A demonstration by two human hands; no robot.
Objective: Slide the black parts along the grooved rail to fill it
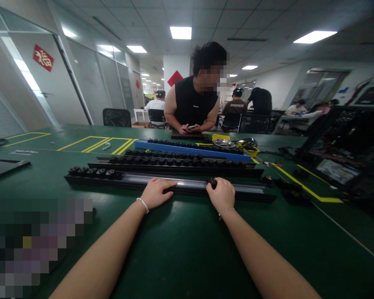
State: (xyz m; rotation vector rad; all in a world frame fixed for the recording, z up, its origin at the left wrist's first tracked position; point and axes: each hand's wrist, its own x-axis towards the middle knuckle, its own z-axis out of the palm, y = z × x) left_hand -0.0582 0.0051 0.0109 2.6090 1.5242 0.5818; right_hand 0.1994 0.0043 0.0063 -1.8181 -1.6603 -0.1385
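A long black rail [187,192] with a shiny metallic channel lies crosswise before me, and several small black round parts [92,171] sit in a row at its left end. My left hand [157,192] rests on the rail near its middle, fingers stretched out flat over the channel and holding nothing. On the right half of the rail, my right hand [222,194] is closed around a small black round part [212,182]. That part is at the channel, partly hidden by my fingers; I cannot tell whether it is seated.
Behind lie a second black rail [174,168] and a blue rail [190,150], both lined with black parts. A metal dish [223,143] stands beyond. Loose dark parts [291,189] lie at right near an opened machine [339,145]. A person [193,104] holding a phone leans opposite.
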